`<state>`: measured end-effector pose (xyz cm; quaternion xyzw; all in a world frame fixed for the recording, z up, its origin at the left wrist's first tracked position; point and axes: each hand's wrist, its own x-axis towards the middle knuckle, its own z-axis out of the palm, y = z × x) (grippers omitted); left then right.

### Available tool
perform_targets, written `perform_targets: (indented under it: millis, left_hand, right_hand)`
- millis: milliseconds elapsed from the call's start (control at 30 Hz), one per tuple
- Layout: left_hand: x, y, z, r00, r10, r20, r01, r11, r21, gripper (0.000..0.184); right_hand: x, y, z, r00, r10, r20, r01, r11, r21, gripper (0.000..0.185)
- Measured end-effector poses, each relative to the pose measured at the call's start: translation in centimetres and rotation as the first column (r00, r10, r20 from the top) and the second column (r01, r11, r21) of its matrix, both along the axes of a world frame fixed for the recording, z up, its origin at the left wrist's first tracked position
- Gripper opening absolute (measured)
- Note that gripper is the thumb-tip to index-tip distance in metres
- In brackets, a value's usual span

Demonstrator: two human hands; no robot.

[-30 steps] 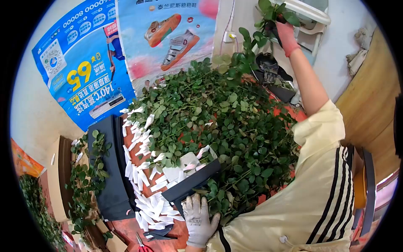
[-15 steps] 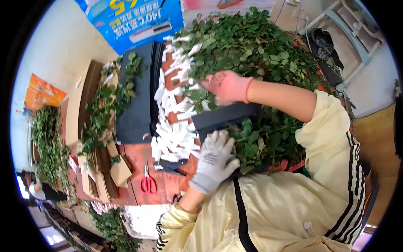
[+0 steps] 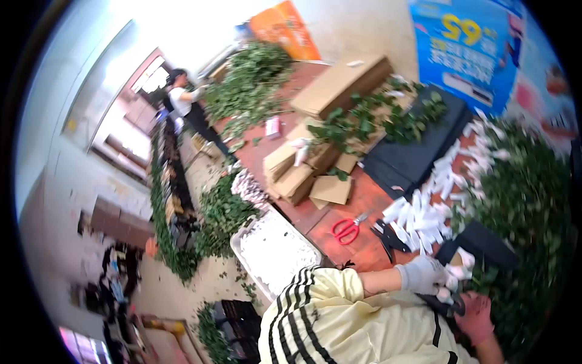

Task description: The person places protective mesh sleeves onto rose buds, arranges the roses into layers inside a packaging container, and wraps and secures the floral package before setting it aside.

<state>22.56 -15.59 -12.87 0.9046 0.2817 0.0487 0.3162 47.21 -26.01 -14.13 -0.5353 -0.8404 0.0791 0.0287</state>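
Observation:
My left hand (image 3: 422,274), in a grey-white glove, is closed around pale wrapped flower heads (image 3: 459,265) near the right front edge of the red table. My right hand (image 3: 476,316), in a pink glove, is just right of it and nearer my body, fingers curled; what they grip is blurred. A dark strip (image 3: 438,303) lies between the hands. Behind them is a black folded sheet (image 3: 488,246), with green leafy stems (image 3: 521,212) around it. Loose white sleeves (image 3: 418,221) are heaped left of the sheet.
Red scissors (image 3: 346,232) lie on the red table (image 3: 370,194). Brown cardboard (image 3: 339,85), black sheets (image 3: 418,142) and leafy stems (image 3: 248,79) are farther back. A white tub (image 3: 276,252) adjoins the table. Another person (image 3: 189,109) stands at the far left.
The view has swung left. My right hand has come from the leafy pile down beside my left hand. The flower heads now show at my left hand.

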Motion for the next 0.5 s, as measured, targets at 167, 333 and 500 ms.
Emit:
perform_targets:
  millis: [167, 333, 500]
  left_hand:
    - [0.8, -1.1, -1.9, 1.0, -0.024, -0.016, 0.023, 0.999, -0.048, 0.022]
    - [1.1, -1.3, -2.8, 1.0, -0.01, 0.014, 0.011, 0.999, -0.05, 0.022]
    - [0.8, -0.4, -3.0, 0.997, -0.083, 0.001, 0.082, 0.977, -0.195, 0.019]
  right_hand:
    - [0.1, -0.9, -1.1, 0.999, 0.043, 0.008, -0.042, 0.995, -0.088, 0.045]
    - [-0.1, -0.8, -1.5, 0.999, 0.022, -0.024, -0.022, 1.0, 0.02, 0.043]
    - [-0.2, -0.8, -2.1, 0.999, 0.025, -0.027, -0.025, 1.0, 0.014, 0.038]
